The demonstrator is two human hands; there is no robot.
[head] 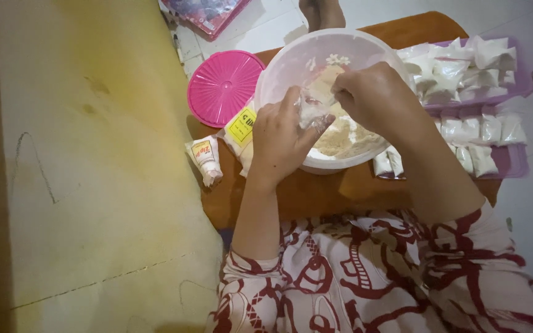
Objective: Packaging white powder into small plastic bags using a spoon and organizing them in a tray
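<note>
Red-patterned cloth covers the lap. Left hand pinches a small clear bag over the white bowl; right hand grips a pale scoop above the powder.

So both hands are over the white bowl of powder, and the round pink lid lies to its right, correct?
Not quite. The head view shows the pink lid lying left of the white bowl, not right. The left hand and right hand are over the powder.
</note>
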